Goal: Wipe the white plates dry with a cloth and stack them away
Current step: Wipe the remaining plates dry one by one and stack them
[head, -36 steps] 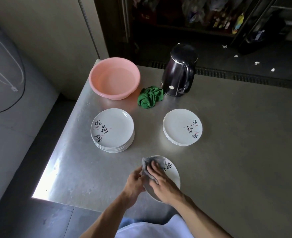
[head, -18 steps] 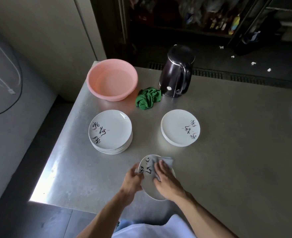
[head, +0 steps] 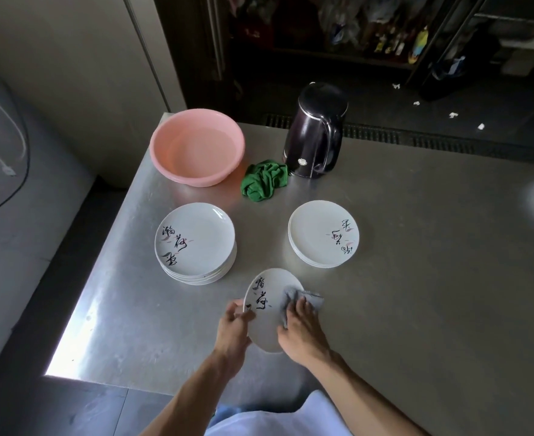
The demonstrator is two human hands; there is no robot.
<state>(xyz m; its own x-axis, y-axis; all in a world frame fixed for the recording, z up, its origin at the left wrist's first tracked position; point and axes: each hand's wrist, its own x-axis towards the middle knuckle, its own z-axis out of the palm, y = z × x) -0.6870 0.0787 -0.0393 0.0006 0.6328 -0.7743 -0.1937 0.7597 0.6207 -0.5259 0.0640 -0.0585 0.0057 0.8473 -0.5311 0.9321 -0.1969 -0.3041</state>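
**Plate in hand, cloth on its face**

Your left hand (head: 232, 325) grasps the plate (head: 270, 297) by its rim at 9 o'clock, with the thumb on the face beside the black lettering. Your right hand (head: 303, 332) lies on the grey cloth (head: 311, 298), fingers laid flat, pressing it against the plate's 3 o'clock side. A corner of the cloth sticks out past the rim. The plate is tilted, face toward you, near the table (head: 416, 278) edge at 6 o'clock.

From that plate, the left stack (head: 196, 240) of plates sits at 10 o'clock and the lower right stack (head: 322, 232) at 1 o'clock, well apart from each other. Further back, the pink basin (head: 196, 114) is at 11 o'clock, a crumpled green rag (head: 264, 180) at 12, and the dark kettle (head: 316, 133) just beside the rag.
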